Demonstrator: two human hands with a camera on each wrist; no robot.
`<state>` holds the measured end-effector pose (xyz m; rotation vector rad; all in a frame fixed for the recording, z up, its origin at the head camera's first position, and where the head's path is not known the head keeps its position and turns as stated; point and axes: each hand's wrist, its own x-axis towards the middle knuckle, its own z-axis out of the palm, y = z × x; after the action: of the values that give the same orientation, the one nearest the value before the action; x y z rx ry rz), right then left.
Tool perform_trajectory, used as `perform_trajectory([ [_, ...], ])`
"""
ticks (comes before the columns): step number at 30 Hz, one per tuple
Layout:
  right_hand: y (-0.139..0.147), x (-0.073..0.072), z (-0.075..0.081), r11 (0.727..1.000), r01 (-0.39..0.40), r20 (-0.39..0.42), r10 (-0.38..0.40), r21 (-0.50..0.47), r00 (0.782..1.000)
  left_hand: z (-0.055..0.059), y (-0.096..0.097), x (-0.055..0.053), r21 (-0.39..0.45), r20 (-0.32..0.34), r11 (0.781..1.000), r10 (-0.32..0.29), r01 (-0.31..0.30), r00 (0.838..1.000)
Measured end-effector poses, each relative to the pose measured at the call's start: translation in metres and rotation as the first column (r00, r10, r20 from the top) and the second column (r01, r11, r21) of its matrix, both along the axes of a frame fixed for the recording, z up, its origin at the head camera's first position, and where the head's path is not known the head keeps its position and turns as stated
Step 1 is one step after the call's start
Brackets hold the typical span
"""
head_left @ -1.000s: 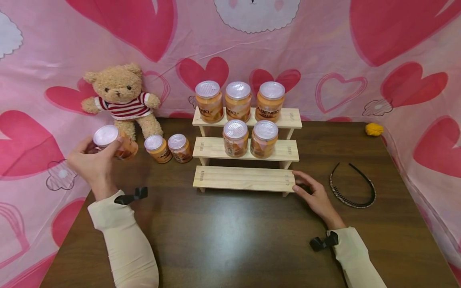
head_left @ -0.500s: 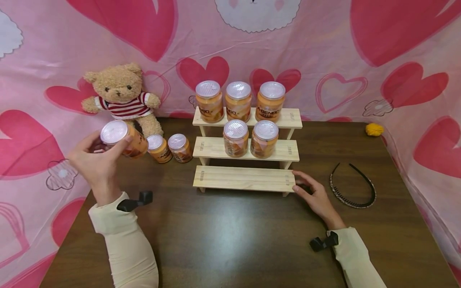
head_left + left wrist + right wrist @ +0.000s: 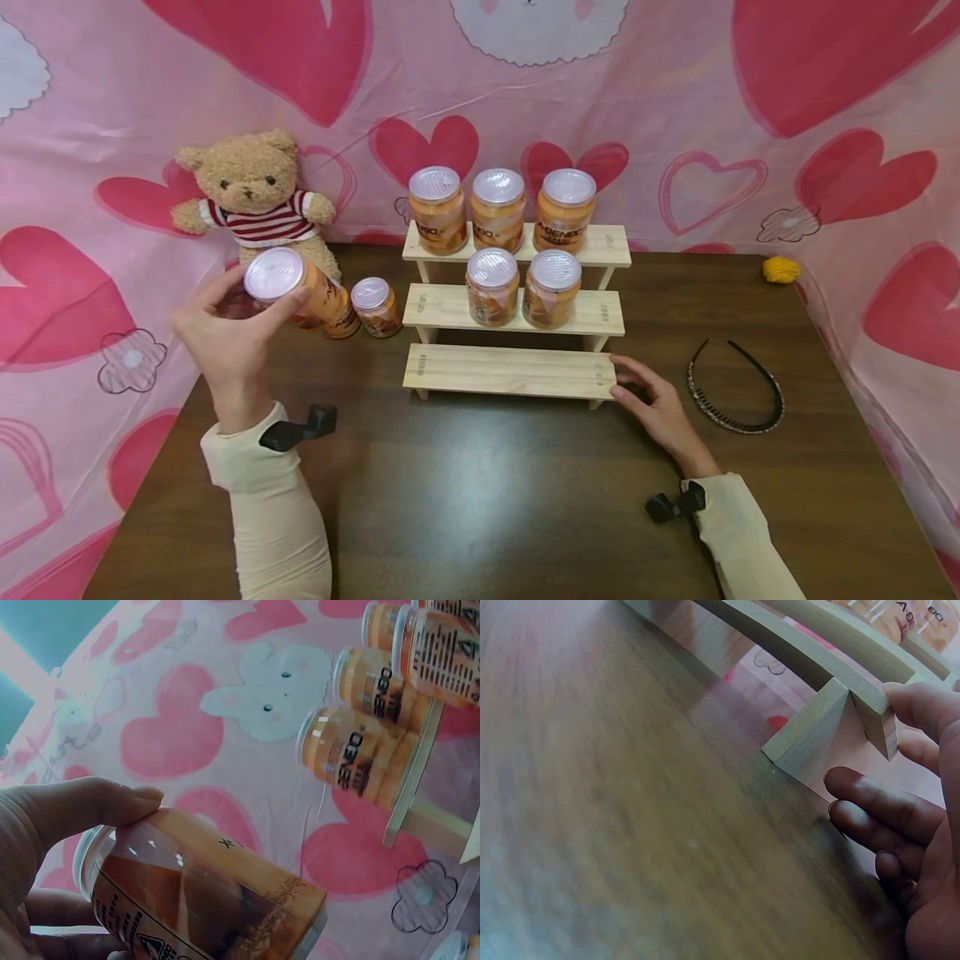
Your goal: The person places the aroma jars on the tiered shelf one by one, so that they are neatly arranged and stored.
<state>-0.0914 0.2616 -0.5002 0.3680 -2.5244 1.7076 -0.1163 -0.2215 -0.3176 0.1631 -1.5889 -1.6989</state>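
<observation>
My left hand (image 3: 236, 346) holds a clear plastic jar (image 3: 324, 293) with orange and brown contents near its lid, thumb on the near side. The jar is tilted, its lid to the upper left, and it overlaps a standing jar (image 3: 345, 323) in the head view. In the left wrist view the thumb presses on the held jar (image 3: 217, 881) near its lid. My right hand (image 3: 656, 408) touches the right end of the lowest tier (image 3: 510, 372) of a wooden step shelf with thumb and fingertip; its other fingers (image 3: 885, 806) are loosely bent.
Three jars (image 3: 498, 212) stand on the top tier and two jars (image 3: 551, 292) on the middle tier. Another small jar (image 3: 377, 308) is on the table left of the shelf. A teddy bear (image 3: 251, 196) sits behind; a black headband (image 3: 735, 387) and yellow ball (image 3: 781, 269) lie right.
My left hand has carried the tilted jar to the right, from in front of the teddy bear to over the standing jar in the view. The right hand has stayed at the shelf's end.
</observation>
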Motion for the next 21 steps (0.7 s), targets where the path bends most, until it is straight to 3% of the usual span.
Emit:
perform_trajectory([
  [6, 0.0, -0.001, -0.001, 1.0, -0.002, -0.006, 0.002, -0.003, 1.0, -0.003, 0.015, -0.001, -0.106, 0.07, 0.993, -0.053, 0.061, 0.996],
  [13, 0.0, -0.001, 0.0, 1.0, -0.009, -0.014, 0.009, -0.008, 1.0, -0.011, 0.036, -0.006, -0.238, 0.134, 0.964, -0.085, 0.115, 0.987],
  [21, -0.001, 0.001, 0.001, 1.0, 0.0, -0.009, 0.0, 0.006, 1.0, -0.025, 0.061, -0.018, -0.264, 0.159, 0.947, -0.145, 0.184, 0.977],
])
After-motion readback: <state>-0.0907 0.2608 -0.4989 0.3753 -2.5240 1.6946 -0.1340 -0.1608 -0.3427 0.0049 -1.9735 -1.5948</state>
